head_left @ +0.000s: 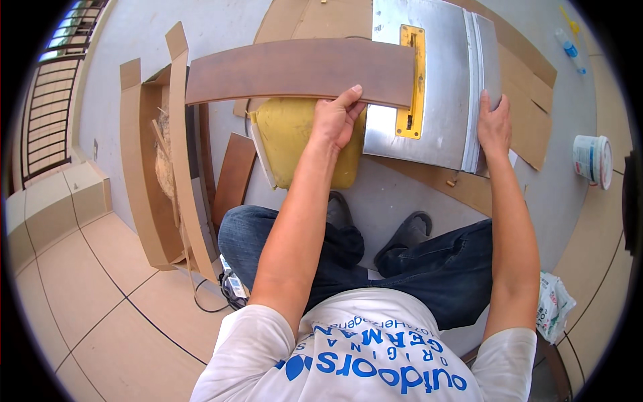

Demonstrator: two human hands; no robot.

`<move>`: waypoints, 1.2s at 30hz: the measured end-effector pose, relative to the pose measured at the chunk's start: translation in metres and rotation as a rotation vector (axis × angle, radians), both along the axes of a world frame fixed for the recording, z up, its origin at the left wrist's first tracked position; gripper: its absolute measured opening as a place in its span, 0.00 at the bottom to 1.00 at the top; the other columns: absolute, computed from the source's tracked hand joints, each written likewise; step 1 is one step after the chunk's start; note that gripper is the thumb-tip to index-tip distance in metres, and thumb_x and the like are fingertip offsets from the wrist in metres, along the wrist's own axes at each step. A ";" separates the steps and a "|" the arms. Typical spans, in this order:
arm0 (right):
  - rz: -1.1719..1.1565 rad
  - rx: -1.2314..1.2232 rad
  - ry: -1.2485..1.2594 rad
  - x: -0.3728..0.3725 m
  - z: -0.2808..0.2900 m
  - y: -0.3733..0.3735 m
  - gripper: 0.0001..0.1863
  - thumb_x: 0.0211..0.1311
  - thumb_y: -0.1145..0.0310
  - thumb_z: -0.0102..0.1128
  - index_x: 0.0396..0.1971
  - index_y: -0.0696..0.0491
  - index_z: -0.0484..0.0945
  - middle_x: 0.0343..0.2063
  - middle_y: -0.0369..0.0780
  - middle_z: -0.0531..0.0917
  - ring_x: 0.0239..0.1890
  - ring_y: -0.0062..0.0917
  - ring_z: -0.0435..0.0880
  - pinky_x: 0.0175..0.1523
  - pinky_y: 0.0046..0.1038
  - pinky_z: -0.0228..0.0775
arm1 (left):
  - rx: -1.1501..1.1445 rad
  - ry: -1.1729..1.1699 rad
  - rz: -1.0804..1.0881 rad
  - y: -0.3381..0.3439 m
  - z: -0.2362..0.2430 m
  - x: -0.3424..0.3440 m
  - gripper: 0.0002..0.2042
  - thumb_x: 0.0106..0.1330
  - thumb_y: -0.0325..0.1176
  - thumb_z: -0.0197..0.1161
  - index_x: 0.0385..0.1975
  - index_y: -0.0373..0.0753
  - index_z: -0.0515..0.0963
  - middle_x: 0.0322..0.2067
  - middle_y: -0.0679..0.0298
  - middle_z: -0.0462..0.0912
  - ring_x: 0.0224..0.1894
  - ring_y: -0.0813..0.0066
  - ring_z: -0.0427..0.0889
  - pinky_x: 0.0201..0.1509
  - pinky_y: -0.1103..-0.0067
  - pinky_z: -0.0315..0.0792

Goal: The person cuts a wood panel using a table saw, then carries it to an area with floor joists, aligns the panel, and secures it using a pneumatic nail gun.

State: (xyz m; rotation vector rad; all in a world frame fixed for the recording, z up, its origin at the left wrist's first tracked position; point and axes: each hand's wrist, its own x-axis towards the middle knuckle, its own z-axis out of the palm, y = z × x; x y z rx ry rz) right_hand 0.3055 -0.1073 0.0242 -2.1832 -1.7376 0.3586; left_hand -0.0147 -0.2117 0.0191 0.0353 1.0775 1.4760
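Observation:
My left hand [331, 124] holds a long brown wooden floorboard [288, 67] by its near edge, thumb on top and fingers curled beneath. The board's right end lies on a silver metal saw table [445, 87], over part of a yellow slotted insert plate [410, 124]. No blade can be made out in the slot. At the table's right side, my right hand [494, 127] is closed around a metal fence [474, 110], thumb on the near face. The left end of the board reaches over to an opened cardboard box.
Left stands the long cardboard box [151, 221] with scraps inside, beside a shorter brown board piece [233, 177]. A yellow plastic container [305, 137] is under the board. Flattened cardboard [526, 74] lies beneath the saw. Right are a white bucket [591, 161], a bottle [569, 50] and a plastic bag [554, 308].

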 end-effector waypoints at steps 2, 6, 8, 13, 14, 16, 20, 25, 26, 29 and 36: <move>0.006 0.008 -0.002 0.002 -0.002 0.000 0.40 0.72 0.37 0.48 0.67 0.59 0.67 0.63 0.54 0.75 0.65 0.51 0.74 0.67 0.45 0.67 | 0.031 -0.005 -0.012 -0.001 0.000 0.000 0.13 0.67 0.23 0.68 0.49 0.35 0.78 0.46 0.61 0.84 0.48 0.67 0.85 0.57 0.72 0.82; 0.012 -0.008 0.014 0.000 0.002 -0.001 0.42 0.72 0.37 0.48 0.68 0.61 0.66 0.64 0.57 0.74 0.66 0.52 0.72 0.69 0.43 0.65 | 0.010 0.015 -0.018 -0.004 0.002 0.001 0.08 0.68 0.25 0.68 0.45 0.37 0.79 0.41 0.65 0.85 0.46 0.73 0.85 0.54 0.77 0.82; 0.017 -0.032 0.038 -0.002 0.005 -0.002 0.44 0.73 0.36 0.47 0.69 0.63 0.64 0.65 0.58 0.72 0.68 0.52 0.70 0.71 0.42 0.62 | 0.011 0.017 -0.014 -0.005 0.002 0.001 0.08 0.68 0.25 0.68 0.45 0.37 0.80 0.41 0.65 0.85 0.46 0.73 0.85 0.54 0.77 0.82; 0.006 -0.054 0.039 -0.004 0.010 -0.003 0.45 0.73 0.36 0.46 0.70 0.63 0.63 0.67 0.58 0.71 0.70 0.52 0.69 0.72 0.42 0.61 | 0.011 0.016 -0.011 -0.008 0.003 0.002 0.08 0.68 0.25 0.68 0.45 0.37 0.80 0.42 0.65 0.85 0.46 0.73 0.85 0.55 0.76 0.82; 0.007 -0.055 0.040 -0.004 0.010 -0.003 0.45 0.73 0.36 0.46 0.70 0.63 0.63 0.67 0.58 0.71 0.70 0.52 0.69 0.72 0.42 0.61 | 0.010 0.013 -0.011 -0.009 0.002 0.002 0.08 0.68 0.25 0.68 0.45 0.38 0.80 0.42 0.65 0.85 0.46 0.73 0.85 0.55 0.76 0.82; -0.001 -0.046 0.027 -0.004 0.010 -0.003 0.45 0.73 0.36 0.46 0.70 0.63 0.63 0.67 0.58 0.71 0.69 0.51 0.70 0.72 0.42 0.62 | 0.015 0.009 -0.014 -0.009 0.000 0.001 0.11 0.67 0.24 0.69 0.47 0.38 0.79 0.43 0.65 0.84 0.47 0.72 0.85 0.54 0.75 0.82; -0.001 -0.051 0.030 -0.004 0.009 -0.002 0.45 0.73 0.36 0.46 0.70 0.62 0.63 0.66 0.58 0.71 0.69 0.51 0.70 0.72 0.42 0.62 | 0.018 0.005 -0.019 -0.010 -0.003 0.000 0.13 0.66 0.24 0.69 0.50 0.38 0.78 0.44 0.64 0.84 0.47 0.71 0.85 0.54 0.75 0.81; -0.010 -0.034 0.022 -0.003 0.006 -0.001 0.44 0.73 0.36 0.47 0.70 0.61 0.64 0.66 0.57 0.72 0.69 0.51 0.71 0.71 0.42 0.63 | 0.011 0.003 -0.019 -0.011 -0.004 0.001 0.13 0.66 0.24 0.69 0.50 0.38 0.78 0.44 0.64 0.84 0.47 0.72 0.85 0.54 0.75 0.81; -0.010 -0.034 0.021 -0.001 0.005 -0.001 0.44 0.73 0.36 0.47 0.70 0.61 0.64 0.66 0.57 0.72 0.69 0.51 0.71 0.71 0.42 0.63 | 0.007 0.003 -0.021 -0.011 -0.005 0.001 0.13 0.66 0.24 0.69 0.50 0.38 0.78 0.44 0.64 0.84 0.47 0.71 0.85 0.54 0.74 0.81; -0.009 -0.038 0.017 -0.003 0.007 -0.001 0.43 0.73 0.36 0.47 0.69 0.61 0.64 0.65 0.57 0.73 0.68 0.51 0.72 0.70 0.43 0.64 | 0.016 0.008 -0.010 -0.011 -0.005 0.001 0.13 0.66 0.24 0.69 0.49 0.38 0.78 0.44 0.64 0.84 0.47 0.71 0.85 0.54 0.74 0.81; -0.005 -0.051 -0.002 -0.005 0.010 -0.002 0.43 0.73 0.35 0.46 0.69 0.60 0.65 0.64 0.57 0.74 0.67 0.51 0.73 0.69 0.43 0.65 | 0.023 0.013 -0.004 -0.012 0.001 0.003 0.08 0.68 0.24 0.68 0.45 0.38 0.80 0.42 0.65 0.85 0.47 0.73 0.85 0.57 0.75 0.82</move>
